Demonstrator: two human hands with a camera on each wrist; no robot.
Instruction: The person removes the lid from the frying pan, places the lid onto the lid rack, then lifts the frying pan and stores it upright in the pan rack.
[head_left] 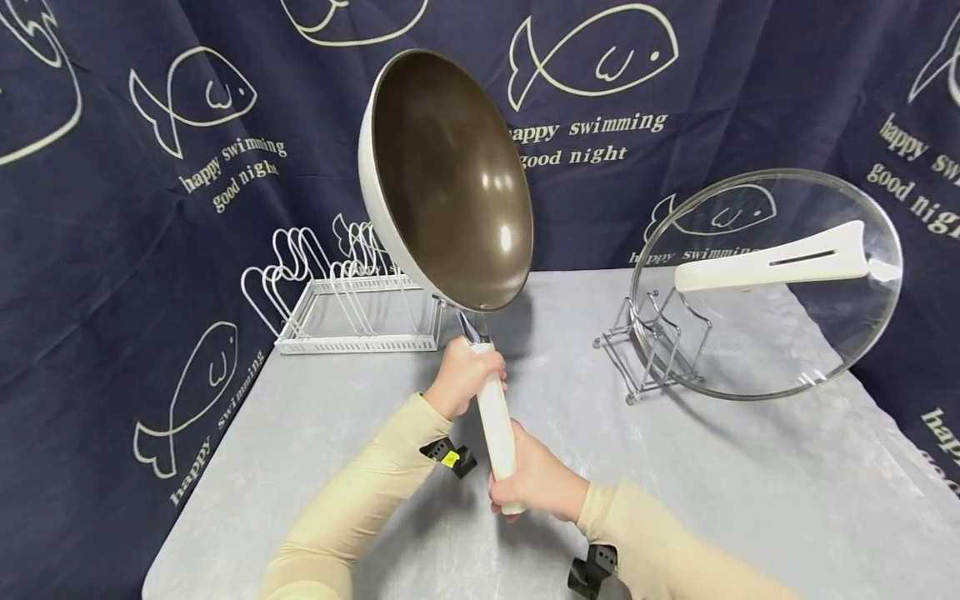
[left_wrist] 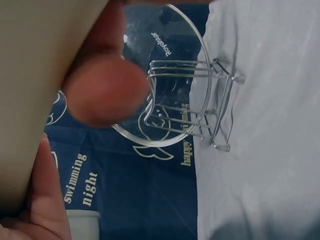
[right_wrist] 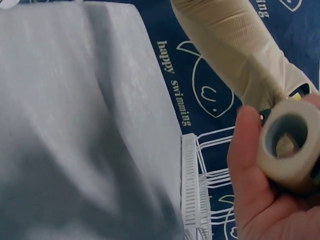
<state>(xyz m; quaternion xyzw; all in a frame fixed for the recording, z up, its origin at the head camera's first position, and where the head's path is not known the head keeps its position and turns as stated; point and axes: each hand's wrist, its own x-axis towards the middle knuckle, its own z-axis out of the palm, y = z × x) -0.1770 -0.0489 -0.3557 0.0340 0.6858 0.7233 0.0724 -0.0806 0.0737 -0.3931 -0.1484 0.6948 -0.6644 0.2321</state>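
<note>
A deep frying pan (head_left: 450, 183), brown inside and pale outside, is held up above the table, tilted so its inside faces me. Its long cream handle (head_left: 497, 425) slants down toward the front. My left hand (head_left: 467, 375) grips the handle close to the metal joint under the pan. Lower down, my right hand (head_left: 543, 477) wraps round the handle's end. In the right wrist view the hollow end of the handle (right_wrist: 270, 155) shows, with the right hand's thumb (right_wrist: 245, 145) beside it. Blurred fingers (left_wrist: 107, 90) of the left hand lie against the handle in the left wrist view.
A glass lid (head_left: 750, 350) with a cream handle (head_left: 780, 262) stands upright in a small wire stand (head_left: 637, 385) at the right. A white dish rack (head_left: 360, 343) stands behind at the left. Navy fish-print cloth (head_left: 225, 417) surrounds the grey table (head_left: 750, 500).
</note>
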